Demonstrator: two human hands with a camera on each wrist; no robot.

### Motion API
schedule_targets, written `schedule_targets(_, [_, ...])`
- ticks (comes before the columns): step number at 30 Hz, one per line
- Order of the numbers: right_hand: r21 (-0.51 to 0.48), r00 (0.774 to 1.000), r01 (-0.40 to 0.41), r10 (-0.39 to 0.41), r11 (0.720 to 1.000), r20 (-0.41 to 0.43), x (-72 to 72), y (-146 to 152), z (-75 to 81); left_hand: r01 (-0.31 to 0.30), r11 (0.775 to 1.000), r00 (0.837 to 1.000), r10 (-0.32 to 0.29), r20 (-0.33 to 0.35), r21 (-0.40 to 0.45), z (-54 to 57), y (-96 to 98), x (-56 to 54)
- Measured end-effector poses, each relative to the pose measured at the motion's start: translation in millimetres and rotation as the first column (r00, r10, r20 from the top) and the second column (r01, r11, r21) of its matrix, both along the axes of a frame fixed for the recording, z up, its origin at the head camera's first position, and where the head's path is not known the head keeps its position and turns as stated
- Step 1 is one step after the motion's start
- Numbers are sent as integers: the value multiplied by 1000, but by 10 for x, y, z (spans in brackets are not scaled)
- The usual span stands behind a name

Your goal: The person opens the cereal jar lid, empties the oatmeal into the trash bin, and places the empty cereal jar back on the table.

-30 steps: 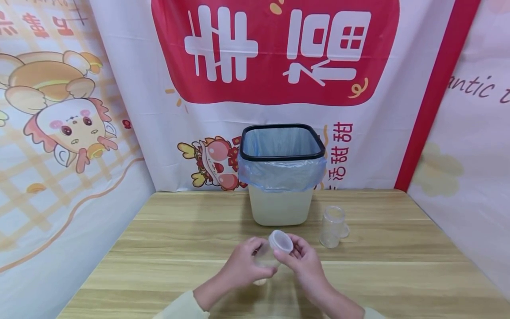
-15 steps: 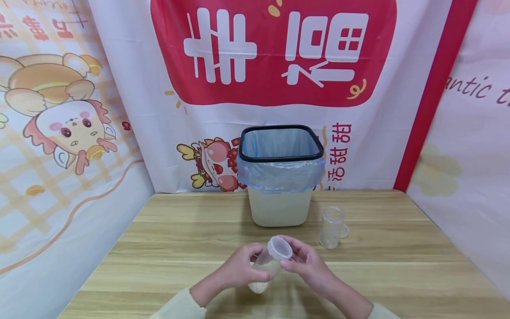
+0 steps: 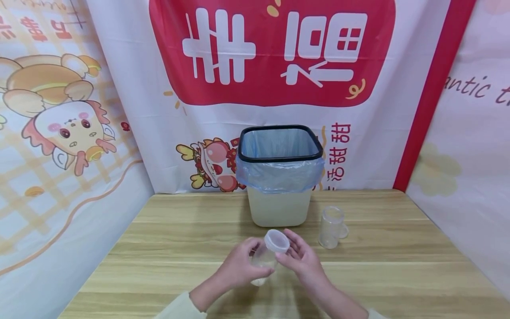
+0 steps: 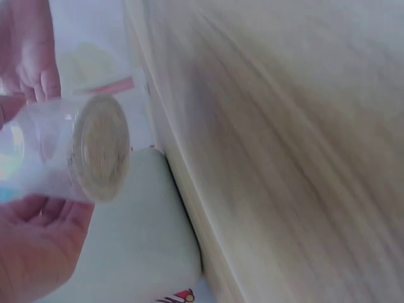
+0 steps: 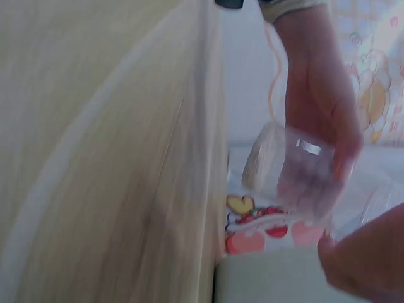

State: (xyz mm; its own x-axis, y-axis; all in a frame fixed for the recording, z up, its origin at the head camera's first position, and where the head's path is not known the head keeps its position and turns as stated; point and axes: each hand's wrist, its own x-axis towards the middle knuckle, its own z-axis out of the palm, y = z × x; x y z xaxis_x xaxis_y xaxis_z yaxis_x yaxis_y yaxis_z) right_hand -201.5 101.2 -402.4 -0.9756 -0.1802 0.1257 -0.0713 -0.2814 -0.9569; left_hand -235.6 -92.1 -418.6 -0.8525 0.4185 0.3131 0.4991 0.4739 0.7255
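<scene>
My left hand (image 3: 240, 262) grips the side of a clear jar (image 4: 53, 148) with a translucent white lid (image 3: 277, 240). The jar is tilted above the table, its lid up and toward my right hand. Pale, grainy contents (image 4: 101, 148) show at its base. My right hand (image 3: 304, 261) is at the lid, thumb on the near edge and fingers curving round the far side; how firmly it pinches is hard to see. In the right wrist view the jar (image 5: 297, 170) lies between both hands, and the image is blurred.
Behind the hands stands a cream bin (image 3: 279, 206) with a black rim and blue liner bag. To its right is a clear mug (image 3: 330, 228) with a handle. Printed cloths (image 3: 159, 146) hang round the wooden table (image 3: 179, 235).
Half a second ago the jar was lower and more of its base showed; it has since risen slightly. The right fingers have shifted about the lid. The bin and mug have stayed put.
</scene>
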Motion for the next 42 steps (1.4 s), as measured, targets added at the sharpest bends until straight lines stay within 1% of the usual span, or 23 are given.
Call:
schedule_targets(2, [-12, 996, 85, -84, 996, 34, 41, -82, 32, -42, 999, 998, 42, -41, 1, 2, 29, 22])
schedule_targets(4, [-10, 986, 156, -155, 988, 63, 69, -158, 47, -78, 997, 994, 77, -76, 2, 4, 63, 44])
schedule_targets(7, [-11, 968, 235, -233, 972, 92, 94, -249, 42, -116, 993, 985, 117, -123, 13, 8, 110, 74])
schedule_targets(9, [-13, 957, 272, -269, 962, 114, 102, -289, 31, -138, 990, 979, 138, -150, 13, 1, 135, 87])
schedule_targets(11, [-11, 948, 297, -293, 955, 123, 112, -316, 17, -157, 988, 974, 156, -167, 5, -7, 153, 102])
schedule_targets(14, [0, 942, 314, -311, 949, 127, 123, -337, -3, -180, 983, 967, 172, -185, -22, -24, 171, 125])
schedule_targets(17, [9, 940, 321, -320, 947, 121, 128, -347, -24, -188, 981, 965, 176, -195, -46, -36, 177, 147])
schedule_targets(20, [25, 939, 322, -323, 946, 120, 127, -342, -39, -183, 981, 963, 166, -210, -63, -46, 178, 160])
schedule_targets(24, [57, 945, 304, -309, 951, 108, 125, -314, -50, -169, 983, 963, 149, -226, -73, -49, 173, 163])
schedule_targets(26, [72, 952, 284, -290, 956, 99, 123, -290, -47, -154, 986, 968, 139, -208, -61, -47, 167, 159])
schedule_targets(30, [76, 968, 229, -235, 970, 85, 101, -219, -22, -121, 992, 985, 117, -130, -20, -34, 153, 146])
schedule_targets(33, [59, 978, 186, -190, 981, 81, 70, -161, -2, -98, 995, 992, 99, -73, 18, -19, 136, 136])
schedule_targets(38, [33, 994, 99, -100, 995, 52, 14, -68, 12, -49, 996, 999, 49, 7, 78, -4, 95, 111])
schedule_targets(42, [38, 999, -1, -1, 999, 34, -27, 15, 11, -1, 995, 997, -6, 75, 102, -6, 56, 87])
